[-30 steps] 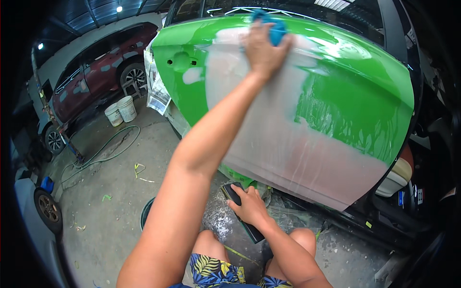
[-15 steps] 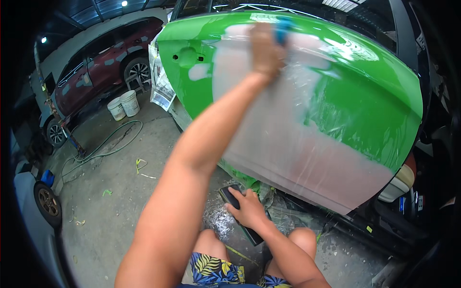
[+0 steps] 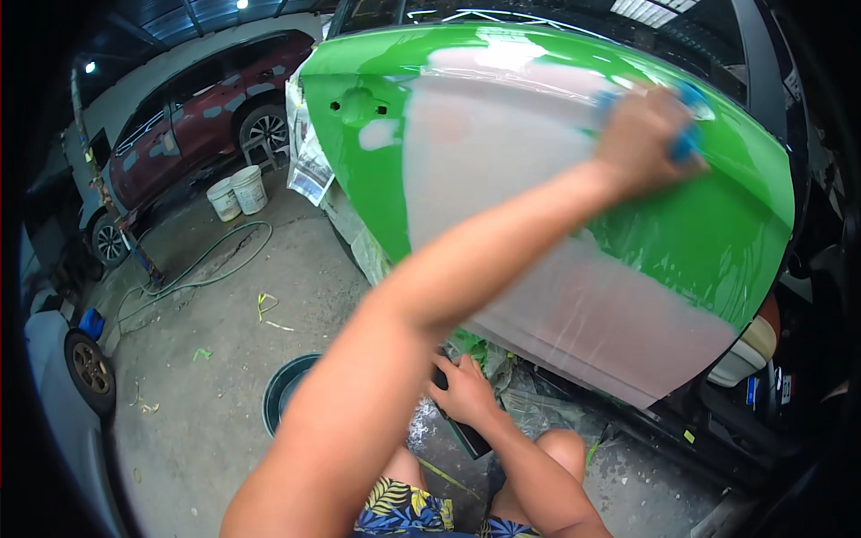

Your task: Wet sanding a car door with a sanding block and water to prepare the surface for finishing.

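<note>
My left hand [image 3: 641, 134] presses a blue cloth [image 3: 690, 139] against the upper part of a car door [image 3: 735, 197]. Motion blurs both, and most of the cloth is hidden under the palm. Green paint covers part of the door; wide dull pinkish-grey patches, wet and streaked, fill its middle and lower part. Low down between my knees, my right hand [image 3: 466, 392] grips a long dark sanding block [image 3: 470, 439], apart from the door. My left forearm covers the block's upper end.
A dark round basin [image 3: 273, 394] stands on the floor, partly behind my left arm. Farther left are two white buckets [image 3: 249, 189], a hose [image 3: 193, 281] and a maroon car [image 3: 184, 125]. Another vehicle's wheel [image 3: 90, 369] is at far left. Masking paper [image 3: 309, 166] hangs beside the door.
My left hand has swept the blue cloth rightward and somewhat down across the door. The basin has come into view beside my arm. My right hand stays low with the sanding block.
</note>
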`<act>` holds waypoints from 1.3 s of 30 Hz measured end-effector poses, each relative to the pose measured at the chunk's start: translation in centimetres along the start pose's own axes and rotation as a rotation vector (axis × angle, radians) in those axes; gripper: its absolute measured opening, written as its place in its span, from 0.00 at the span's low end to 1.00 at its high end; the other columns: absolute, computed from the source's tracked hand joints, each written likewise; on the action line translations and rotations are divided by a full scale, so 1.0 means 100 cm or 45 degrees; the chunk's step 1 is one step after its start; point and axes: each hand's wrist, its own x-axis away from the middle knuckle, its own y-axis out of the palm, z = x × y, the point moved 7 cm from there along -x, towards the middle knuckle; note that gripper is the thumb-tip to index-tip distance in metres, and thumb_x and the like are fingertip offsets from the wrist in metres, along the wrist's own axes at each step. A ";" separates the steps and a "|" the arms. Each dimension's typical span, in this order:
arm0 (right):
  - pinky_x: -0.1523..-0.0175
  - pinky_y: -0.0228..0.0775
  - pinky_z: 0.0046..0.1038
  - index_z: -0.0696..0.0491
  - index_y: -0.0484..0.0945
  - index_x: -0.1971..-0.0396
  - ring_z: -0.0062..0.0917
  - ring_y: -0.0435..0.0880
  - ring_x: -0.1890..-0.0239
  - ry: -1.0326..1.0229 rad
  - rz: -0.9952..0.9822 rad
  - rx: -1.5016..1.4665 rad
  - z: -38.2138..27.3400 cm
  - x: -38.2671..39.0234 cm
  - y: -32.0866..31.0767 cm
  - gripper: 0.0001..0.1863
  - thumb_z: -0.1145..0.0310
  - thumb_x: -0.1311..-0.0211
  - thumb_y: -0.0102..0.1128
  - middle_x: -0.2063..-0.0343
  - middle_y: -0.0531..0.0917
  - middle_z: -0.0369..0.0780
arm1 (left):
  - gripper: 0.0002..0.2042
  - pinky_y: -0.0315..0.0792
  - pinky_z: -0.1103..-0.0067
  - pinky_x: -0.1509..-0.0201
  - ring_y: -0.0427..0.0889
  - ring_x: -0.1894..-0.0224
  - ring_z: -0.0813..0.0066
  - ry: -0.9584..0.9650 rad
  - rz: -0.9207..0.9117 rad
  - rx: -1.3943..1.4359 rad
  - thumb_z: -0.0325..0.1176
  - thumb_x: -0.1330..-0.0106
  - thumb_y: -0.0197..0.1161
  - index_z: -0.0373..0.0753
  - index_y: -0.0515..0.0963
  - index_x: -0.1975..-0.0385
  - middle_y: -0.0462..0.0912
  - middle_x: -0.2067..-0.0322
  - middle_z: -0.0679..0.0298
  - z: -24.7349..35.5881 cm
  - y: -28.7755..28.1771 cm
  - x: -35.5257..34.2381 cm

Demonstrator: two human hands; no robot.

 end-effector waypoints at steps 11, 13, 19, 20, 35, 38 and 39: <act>0.35 0.72 0.42 0.46 0.78 0.31 0.49 0.79 0.43 0.050 0.128 0.012 0.005 0.011 -0.040 0.33 0.50 0.34 0.71 0.52 0.81 0.54 | 0.16 0.71 0.57 0.48 0.79 0.54 0.47 -0.044 -0.014 -0.443 0.37 0.45 0.75 0.35 0.78 0.63 0.79 0.59 0.48 -0.110 -0.087 0.030; 0.35 0.72 0.42 0.44 0.77 0.30 0.49 0.78 0.43 0.044 0.189 0.046 0.009 0.011 -0.055 0.34 0.49 0.34 0.71 0.51 0.80 0.53 | 0.21 0.68 0.55 0.43 0.76 0.50 0.43 -0.455 0.154 -0.750 0.48 0.33 0.66 0.33 0.77 0.60 0.78 0.58 0.46 -0.194 -0.158 0.066; 0.36 0.73 0.45 0.43 0.76 0.29 0.50 0.78 0.41 0.124 0.079 0.019 0.008 0.023 -0.058 0.34 0.48 0.33 0.69 0.48 0.79 0.56 | 0.29 0.71 0.56 0.35 0.78 0.42 0.38 -0.942 0.431 -0.687 0.52 0.27 0.63 0.26 0.76 0.45 0.80 0.46 0.36 -0.301 -0.263 0.104; 0.36 0.73 0.45 0.43 0.76 0.29 0.50 0.78 0.41 0.133 0.071 0.001 0.011 0.018 -0.047 0.34 0.48 0.33 0.69 0.48 0.79 0.56 | 0.28 0.72 0.58 0.36 0.80 0.43 0.39 -0.930 0.320 -0.611 0.49 0.28 0.65 0.26 0.77 0.45 0.81 0.46 0.37 -0.286 -0.243 0.103; 0.35 0.73 0.48 0.43 0.76 0.29 0.54 0.77 0.40 0.053 -0.020 -0.023 0.003 0.000 -0.018 0.34 0.49 0.33 0.68 0.45 0.77 0.58 | 0.09 0.75 0.61 0.35 0.83 0.44 0.52 0.285 -0.093 -0.039 0.29 0.37 0.66 0.35 0.83 0.59 0.85 0.49 0.50 -0.038 -0.038 0.022; 0.35 0.73 0.47 0.42 0.75 0.28 0.54 0.77 0.41 0.091 0.003 0.007 0.005 0.007 -0.040 0.34 0.49 0.32 0.68 0.48 0.78 0.58 | 0.16 0.69 0.56 0.32 0.78 0.40 0.40 -0.280 0.121 -0.392 0.35 0.26 0.62 0.31 0.78 0.46 0.81 0.45 0.42 -0.157 -0.143 0.062; 0.36 0.72 0.44 0.43 0.75 0.28 0.51 0.78 0.42 0.085 0.049 -0.012 0.005 0.008 -0.045 0.34 0.49 0.32 0.68 0.50 0.78 0.56 | 0.18 0.70 0.57 0.35 0.78 0.43 0.39 -0.475 0.134 -0.471 0.39 0.25 0.62 0.31 0.78 0.45 0.81 0.46 0.42 -0.192 -0.182 0.078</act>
